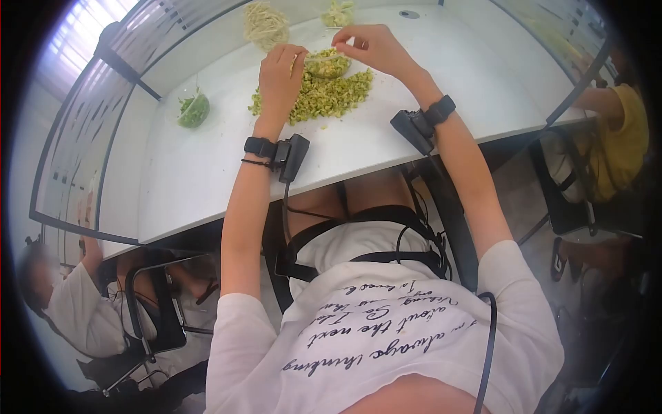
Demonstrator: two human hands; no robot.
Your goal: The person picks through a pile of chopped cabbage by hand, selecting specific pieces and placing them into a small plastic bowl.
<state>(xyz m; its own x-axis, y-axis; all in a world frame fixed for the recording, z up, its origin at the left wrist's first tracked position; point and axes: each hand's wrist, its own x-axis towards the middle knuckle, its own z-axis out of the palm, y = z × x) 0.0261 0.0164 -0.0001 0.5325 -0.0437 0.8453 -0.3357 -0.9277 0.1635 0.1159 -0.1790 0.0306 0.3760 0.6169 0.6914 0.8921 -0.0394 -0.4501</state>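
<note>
A loose pile of chopped yellow-green pieces (336,98) lies on the white table. Behind it stands a clear bowl with more of the same pieces (329,67). My left hand (279,74) is at the bowl's left side, its fingers pressed together. My right hand (374,50) is above the bowl's right side, with thumb and index finger pinched. A thin pale line runs between the two hands; whether it is a stalk or the bowl's rim is unclear. What either hand grips is too small to tell.
A bowl of green pieces (194,110) stands at the left. Pale thin strands (265,26) and a bowl of light pieces (337,14) are at the back. White partitions edge the table (227,172). A person (76,303) sits at lower left, another in yellow (624,141) at right.
</note>
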